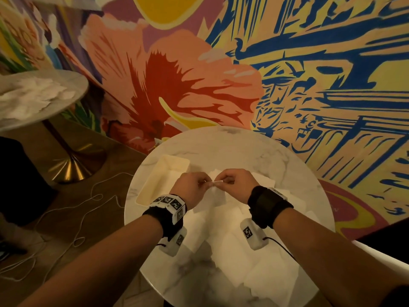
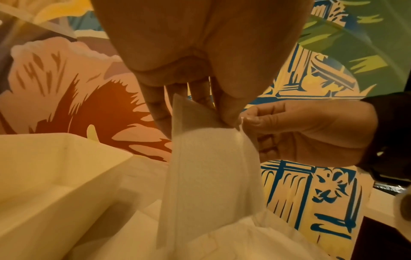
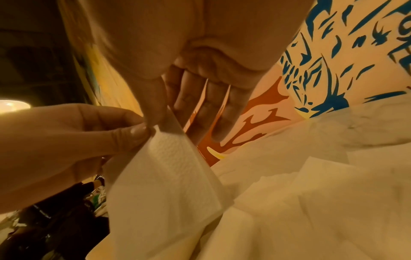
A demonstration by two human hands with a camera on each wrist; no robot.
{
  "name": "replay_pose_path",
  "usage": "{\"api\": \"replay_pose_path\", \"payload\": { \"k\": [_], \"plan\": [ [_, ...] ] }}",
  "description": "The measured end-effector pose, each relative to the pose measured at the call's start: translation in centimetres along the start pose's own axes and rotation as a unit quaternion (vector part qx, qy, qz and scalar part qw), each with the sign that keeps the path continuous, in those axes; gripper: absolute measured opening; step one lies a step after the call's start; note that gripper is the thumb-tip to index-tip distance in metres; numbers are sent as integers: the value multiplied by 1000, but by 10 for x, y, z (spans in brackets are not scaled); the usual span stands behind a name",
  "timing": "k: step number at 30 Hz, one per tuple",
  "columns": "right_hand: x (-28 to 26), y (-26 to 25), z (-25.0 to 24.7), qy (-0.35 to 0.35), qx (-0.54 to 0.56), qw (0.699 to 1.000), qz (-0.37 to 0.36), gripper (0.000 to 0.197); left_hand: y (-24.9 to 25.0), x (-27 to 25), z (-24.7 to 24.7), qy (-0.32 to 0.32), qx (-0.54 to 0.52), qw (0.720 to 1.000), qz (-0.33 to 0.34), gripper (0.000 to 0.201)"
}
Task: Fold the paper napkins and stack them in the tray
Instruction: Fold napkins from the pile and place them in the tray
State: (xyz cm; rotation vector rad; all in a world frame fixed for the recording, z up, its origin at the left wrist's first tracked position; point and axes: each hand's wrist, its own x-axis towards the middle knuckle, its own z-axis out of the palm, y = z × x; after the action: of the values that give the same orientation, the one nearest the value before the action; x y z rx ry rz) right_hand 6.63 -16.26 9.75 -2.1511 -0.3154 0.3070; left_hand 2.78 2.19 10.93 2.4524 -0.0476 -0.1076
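A white paper napkin (image 1: 215, 191) (image 2: 211, 176) (image 3: 164, 184) hangs over the round marble table (image 1: 221, 142), held up by its top edge. My left hand (image 1: 194, 185) (image 2: 200, 98) pinches that edge between thumb and fingers. My right hand (image 1: 232, 180) (image 3: 160, 109) pinches the same edge right beside it, thumb against forefinger, the other fingers straight. The two hands almost touch. A cream rectangular tray (image 1: 163, 180) (image 2: 55, 176) lies left of the hands, and nothing shows inside it.
Several loose white napkins (image 1: 243, 251) (image 3: 311, 193) cover the near and right part of the table. A painted wall rises just behind the table. A second round table (image 1: 73, 85) heaped with napkins stands at far left; white cables (image 1: 88, 207) run over the floor.
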Motion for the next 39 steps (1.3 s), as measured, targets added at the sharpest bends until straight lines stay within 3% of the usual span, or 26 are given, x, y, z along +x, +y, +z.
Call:
{"api": "replay_pose_path", "payload": {
  "k": [8,15,19,24,26,32,39],
  "plan": [
    [-8,-10,13,8,72,997,40,5,-2,-3,-5,-19,-13,1000,1,21],
    [-7,-4,7,83,113,987,76,8,-26,1,-26,24,-87,994,-61,13],
    [-5,-5,10,101,163,977,98,6,-39,1,-29,59,-122,989,-59,10],
    [2,-16,18,92,205,969,106,4,-44,-6,-24,-41,-102,992,-64,44],
    [7,-18,21,71,208,969,110,6,-48,-8,-25,-49,-79,995,-44,34],
    [27,-26,35,-4,-11,998,54,8,-76,-6,-29,-66,-49,995,-53,18],
    [65,-53,63,-66,-165,984,19,3,-112,-2,-48,-39,-38,995,-83,26]
  ]
}}
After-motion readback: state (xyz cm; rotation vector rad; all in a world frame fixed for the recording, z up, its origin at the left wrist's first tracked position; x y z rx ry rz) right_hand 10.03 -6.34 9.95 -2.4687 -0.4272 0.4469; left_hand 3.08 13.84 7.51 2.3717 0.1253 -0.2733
